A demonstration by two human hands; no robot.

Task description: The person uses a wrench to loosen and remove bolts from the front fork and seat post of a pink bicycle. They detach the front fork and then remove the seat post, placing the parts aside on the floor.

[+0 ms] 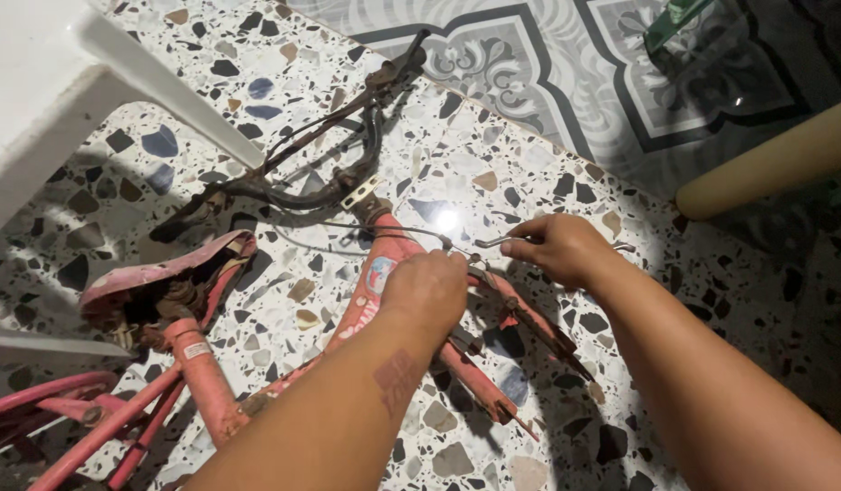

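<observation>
A thin bare steel brake cable (384, 229) is stretched across the frame centre, from the fork head at centre-left to the hands at centre-right; it is seen just above the worn pink steel frame of a small bicycle (366, 314), which is laid on its side on the floor. The cable's end is pinched by the left hand (427, 289), centre of frame, fingers curled shut & turned away from the camera, so the exact grip cannot be told. A slim grey metal tool or cable end piece (495, 241) is held by the right hand (559, 247), just right of centre, fingers closed round it w/ thumb & forefinger nipped at the tip; what kind of tool it is cannot be told. The two hands are set close together, nearly touching, over the fork blades (530, 323).

Outward: the rusty dark handlebar w/ brake levers (330, 173) is seen at upper centre-left, lying flat. The torn pink saddle (161, 271) is at left, tilted on its side. Everything rests on a speckled terrazzo floor (493, 145). A white plastic chair (48, 82) is at upper left, patterned grey-and-white tiles (566, 64) at upper right, & a tan cylindrical leg or post (766, 164) at the right edge.
</observation>
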